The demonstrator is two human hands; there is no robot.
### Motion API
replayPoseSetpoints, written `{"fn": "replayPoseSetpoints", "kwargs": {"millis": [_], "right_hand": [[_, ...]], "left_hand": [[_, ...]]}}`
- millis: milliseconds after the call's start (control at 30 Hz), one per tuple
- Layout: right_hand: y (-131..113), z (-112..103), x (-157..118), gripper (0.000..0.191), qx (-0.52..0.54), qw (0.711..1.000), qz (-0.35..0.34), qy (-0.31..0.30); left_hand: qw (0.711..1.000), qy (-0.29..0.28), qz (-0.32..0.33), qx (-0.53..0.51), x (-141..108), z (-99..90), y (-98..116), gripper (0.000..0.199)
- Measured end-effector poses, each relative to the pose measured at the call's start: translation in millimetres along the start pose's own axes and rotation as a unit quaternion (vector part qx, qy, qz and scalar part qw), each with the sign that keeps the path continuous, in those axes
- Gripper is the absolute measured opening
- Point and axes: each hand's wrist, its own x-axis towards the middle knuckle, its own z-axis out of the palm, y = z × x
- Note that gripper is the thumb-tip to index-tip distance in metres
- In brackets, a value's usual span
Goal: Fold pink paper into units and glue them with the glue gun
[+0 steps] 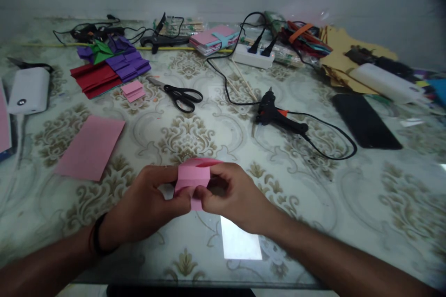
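Both of my hands hold one small folded pink paper [194,175] above the near middle of the table. My left hand [149,197] grips its left side, thumb on the front. My right hand [233,192] pinches the right side, its thumb close to the other thumb. Creases run across the paper, and part of it curves up behind. A flat pink sheet [91,148] lies to the left, and a small folded pink piece [133,91] sits farther back. Black-handled scissors [181,96] are beyond my hands, with a black glue gun [278,116] to their right.
Red folded paper [94,78] and purple folded paper [129,66] lie at the back left. A white power bank [29,90] is far left. A white power strip [254,57] with cables stands at the back. A black phone [365,120] lies right, near yellow paper [355,41].
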Motion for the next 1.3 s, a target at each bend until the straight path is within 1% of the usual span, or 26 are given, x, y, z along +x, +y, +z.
{"fn": "replayPoseSetpoints", "kwargs": {"millis": [67, 233, 467, 567, 633, 700, 767, 867, 967, 1033, 1200, 1300], "right_hand": [[-1.7, -2.6, 0.9, 0.01, 0.016, 1.0, 0.007, -0.009], [-3.5, -7.5, 4.3, 0.004, 0.043, 0.999, -0.022, -0.019], [0.1, -12.1, 7.5, 0.008, 0.069, 0.997, -0.006, -0.015], [1.6, -17.6, 9.7, 0.009, 0.089, 0.996, -0.006, 0.0], [1.1, -20.0, 10.5, 0.01, 0.121, 0.992, -0.024, 0.008], [-0.5, -19.9, 9.8, 0.009, 0.153, 0.987, -0.045, 0.006], [-2.5, -17.3, 7.7, 0.013, 0.16, 0.985, -0.058, 0.005], [-4.0, -12.0, 3.9, 0.019, 0.144, 0.987, -0.063, 0.019], [-2.4, -7.9, 1.5, 0.024, 0.146, 0.987, -0.066, 0.023], [-0.3, -6.1, 0.9, 0.024, 0.154, 0.986, -0.065, 0.018], [2.1, -4.6, 1.2, 0.023, 0.157, 0.986, -0.046, 0.019], [0.8, -5.0, 0.9, 0.022, 0.149, 0.988, -0.04, 0.01]], "left_hand": [[1.0, 0.01, 0.003, 0.01, -1.0, 0.0, -3.0, 0.019], [1.0, 0.025, 0.015, 0.005, 0.3, -1.9, -10.2, 0.025], [0.998, 0.027, -0.02, -0.05, 2.1, -1.9, -8.4, 0.023], [0.995, 0.066, -0.016, -0.072, 2.1, -4.8, -4.9, 0.021], [0.992, 0.099, -0.008, -0.074, 2.4, -7.1, -2.7, 0.019], [0.991, 0.112, 0.0, -0.071, 2.7, -7.9, -2.3, 0.016], [0.992, 0.106, -0.001, -0.072, 2.7, -6.5, -4.4, 0.014], [0.993, 0.076, 0.006, -0.091, 1.9, -2.4, -10.2, 0.013], [0.995, 0.06, 0.017, -0.081, 0.1, 0.3, -14.4, 0.024], [0.996, 0.07, 0.021, -0.06, -0.9, 0.5, -14.5, 0.029], [0.994, 0.09, 0.051, -0.02, -0.1, -1.8, -8.0, 0.035], [0.994, 0.094, 0.037, -0.028, 0.9, -2.6, -6.9, 0.035]]}}
